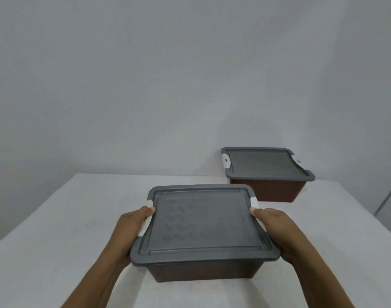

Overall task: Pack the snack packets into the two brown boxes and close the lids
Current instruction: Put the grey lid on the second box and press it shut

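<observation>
Both hands are being pressed against the sides of the near brown box (pixel 201 272): the left hand (pixel 132 232) is being clamped on its left edge, thumb up by the white latch (pixel 145 221), and the right hand (pixel 276 232) is being clamped likewise on the right edge. Its grey lid (pixel 203 221) is being held flat on the rim at the front of the white table (pixel 57 218). The far brown box (pixel 267 190) is being left by the wall, well apart, its own lid (pixel 265 163) seated. No snack packets are being shown loose, so packing is being judged finished; whether the near latches are fully snapped cannot be told.
</observation>
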Motion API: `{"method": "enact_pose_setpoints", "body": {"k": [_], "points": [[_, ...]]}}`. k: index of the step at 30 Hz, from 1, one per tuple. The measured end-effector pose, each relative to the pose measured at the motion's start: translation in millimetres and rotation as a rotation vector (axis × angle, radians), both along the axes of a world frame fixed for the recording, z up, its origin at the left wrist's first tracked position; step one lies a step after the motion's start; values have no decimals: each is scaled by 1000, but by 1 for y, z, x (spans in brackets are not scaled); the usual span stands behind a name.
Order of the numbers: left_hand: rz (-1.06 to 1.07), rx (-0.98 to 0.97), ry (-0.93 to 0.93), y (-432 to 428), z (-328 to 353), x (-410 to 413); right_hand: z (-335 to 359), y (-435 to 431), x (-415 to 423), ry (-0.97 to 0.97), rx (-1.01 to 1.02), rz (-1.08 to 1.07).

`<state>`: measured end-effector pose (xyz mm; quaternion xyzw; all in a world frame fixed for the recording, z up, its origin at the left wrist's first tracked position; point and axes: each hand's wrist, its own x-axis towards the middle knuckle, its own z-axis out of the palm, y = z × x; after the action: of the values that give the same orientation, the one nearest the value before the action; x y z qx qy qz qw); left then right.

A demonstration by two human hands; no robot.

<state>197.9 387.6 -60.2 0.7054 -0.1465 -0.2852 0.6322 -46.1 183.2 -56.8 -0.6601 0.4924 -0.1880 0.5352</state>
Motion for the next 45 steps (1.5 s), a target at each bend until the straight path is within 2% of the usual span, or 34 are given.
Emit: {"method": "enact_pose_setpoints", "body": {"k": [9, 14, 20, 28, 31, 39, 45], "points": [[19, -6, -6, -10, 4, 123, -2, -11, 126, -82, -63, -27], [-14, 37, -66, -39, 6, 187, -1, -35, 185, -56, -131, -81], [-75, 103, -135, -85, 7, 235, -7, -82, 232, 66, -219, -165], [-133, 123, -161, -138, -10, 270, -19, -122, 262, 223, -280, -206], [-136, 124, -116, -150, -23, 280, -26, -133, 270, 196, -291, -239], [-173, 91, -62, -158, -42, 299, -33, -141, 270, 54, -158, -221], [-150, 130, -137, -157, -35, 291, -31, -139, 268, 69, -191, -209]]}}
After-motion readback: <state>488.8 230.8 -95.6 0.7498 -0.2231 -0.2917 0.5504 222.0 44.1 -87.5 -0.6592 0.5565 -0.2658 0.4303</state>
